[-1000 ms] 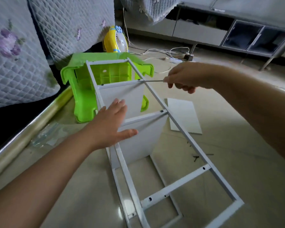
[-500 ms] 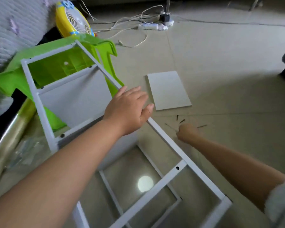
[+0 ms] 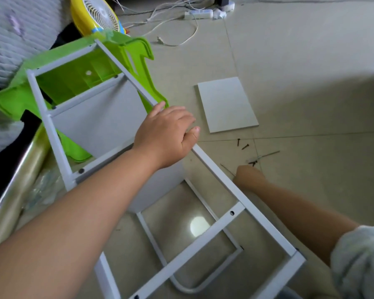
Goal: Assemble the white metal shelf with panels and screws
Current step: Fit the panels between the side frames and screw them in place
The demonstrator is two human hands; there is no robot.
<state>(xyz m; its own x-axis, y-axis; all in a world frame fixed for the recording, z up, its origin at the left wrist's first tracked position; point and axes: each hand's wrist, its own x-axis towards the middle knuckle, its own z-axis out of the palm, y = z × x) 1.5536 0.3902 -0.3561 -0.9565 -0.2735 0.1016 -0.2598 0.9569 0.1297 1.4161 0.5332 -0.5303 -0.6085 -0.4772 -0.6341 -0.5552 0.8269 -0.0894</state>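
The white metal shelf frame (image 3: 217, 168) lies tilted, its far end propped on a green plastic stool (image 3: 71, 83). A white panel (image 3: 99, 124) is fitted between its upper crossbars, and a second one sits below my left forearm. My left hand (image 3: 167, 131) curls over the frame's right rail. My right hand (image 3: 248, 176) is down at the floor, closed, with a thin screwdriver shaft (image 3: 227, 169) sticking out of it. Its fingertips touch dark screws (image 3: 253, 162); two more screws (image 3: 242, 144) lie just beyond. A loose white panel (image 3: 227, 104) lies flat on the tiles.
A yellow fan (image 3: 95, 15) stands behind the stool, with a power strip (image 3: 200, 14) and white cables on the floor. A quilted cover (image 3: 11, 33) and a shiny gold rail (image 3: 15, 175) run along the left. A thin metal rod (image 3: 268, 154) lies by the screws.
My right hand dropped from the upper crossbar to the floor by the screws, still holding the screwdriver. My left hand shifted from the panel edge to the right rail. The view tilted down.
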